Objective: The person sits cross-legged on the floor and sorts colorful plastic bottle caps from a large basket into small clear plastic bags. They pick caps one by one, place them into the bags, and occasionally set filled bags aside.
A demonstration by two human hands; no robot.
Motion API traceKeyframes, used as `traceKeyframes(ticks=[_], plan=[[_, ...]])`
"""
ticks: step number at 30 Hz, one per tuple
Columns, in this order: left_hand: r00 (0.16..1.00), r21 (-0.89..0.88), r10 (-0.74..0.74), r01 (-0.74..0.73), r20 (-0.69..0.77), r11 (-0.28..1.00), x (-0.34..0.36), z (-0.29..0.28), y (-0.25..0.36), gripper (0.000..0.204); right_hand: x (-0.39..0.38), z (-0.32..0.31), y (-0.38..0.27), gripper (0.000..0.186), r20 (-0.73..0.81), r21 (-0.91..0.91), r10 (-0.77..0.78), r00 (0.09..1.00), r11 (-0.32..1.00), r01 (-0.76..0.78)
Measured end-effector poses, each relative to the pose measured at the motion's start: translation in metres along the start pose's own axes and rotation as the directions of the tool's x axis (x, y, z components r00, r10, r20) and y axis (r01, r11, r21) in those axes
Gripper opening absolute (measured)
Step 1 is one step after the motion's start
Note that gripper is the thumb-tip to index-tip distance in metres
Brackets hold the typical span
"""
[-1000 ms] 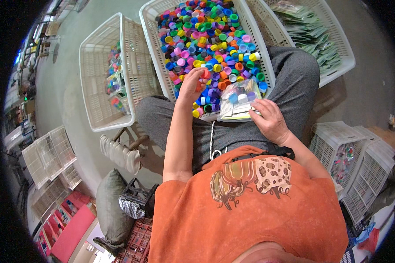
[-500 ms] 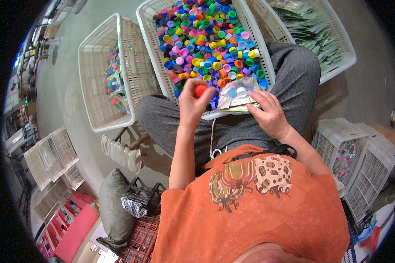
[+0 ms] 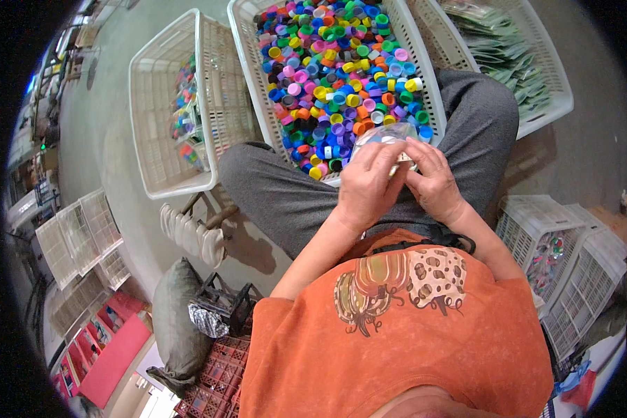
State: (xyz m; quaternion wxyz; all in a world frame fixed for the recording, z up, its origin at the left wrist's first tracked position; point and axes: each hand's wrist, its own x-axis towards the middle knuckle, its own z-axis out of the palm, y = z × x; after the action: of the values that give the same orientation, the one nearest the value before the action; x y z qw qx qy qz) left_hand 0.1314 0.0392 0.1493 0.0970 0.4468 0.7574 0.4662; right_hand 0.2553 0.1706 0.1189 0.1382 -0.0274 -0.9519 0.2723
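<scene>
A clear plastic bag [image 3: 396, 132] with caps inside lies over the near end of a white basket [image 3: 252, 90] heaped with colourful bottle caps [image 3: 327, 76]. My left hand [image 3: 370, 182] is closed at the bag's near edge, its fingertips meeting those of my right hand. From the other side, my right hand [image 3: 435, 182] pinches the same edge with curled fingers. Whether a loose cap is inside my left hand cannot be seen. Something pale, likely the bag's card, shows between the two hands.
Left of the caps stands another white basket [image 3: 164, 104] with filled bags. A basket at the upper right holds many flat green packets [image 3: 501, 56]. Stacked white crates [image 3: 536, 230] stand at my right. A grey sack [image 3: 177, 313] and red crates [image 3: 219, 369] are at lower left.
My left hand has moved right from above the caps, where it held a red cap, to the bag. The red cap is out of sight. Both hands now meet at the bag's edge.
</scene>
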Motion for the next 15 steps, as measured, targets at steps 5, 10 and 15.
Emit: traceKeyframes(ticks=[5,10,15], plan=[[0.984,-0.032,0.150,-0.153,-0.093,0.988,0.018,0.008,-0.001,0.028,-0.006,0.005,0.005,0.011,-0.010,0.055,0.030,1.000,0.998,-0.029],[0.901,0.205,-0.372,0.416,-0.221,0.886,0.029,-0.004,-0.123,0.021,-0.006,-0.007,-0.001,0.013,0.033,-0.003,0.016,0.999,1.000,-0.016],[0.729,0.483,-0.682,0.617,-0.052,0.622,0.017,0.034,-0.223,0.033,-0.018,-0.003,0.001,0.016,0.036,-0.047,-0.028,0.999,0.998,0.029]])
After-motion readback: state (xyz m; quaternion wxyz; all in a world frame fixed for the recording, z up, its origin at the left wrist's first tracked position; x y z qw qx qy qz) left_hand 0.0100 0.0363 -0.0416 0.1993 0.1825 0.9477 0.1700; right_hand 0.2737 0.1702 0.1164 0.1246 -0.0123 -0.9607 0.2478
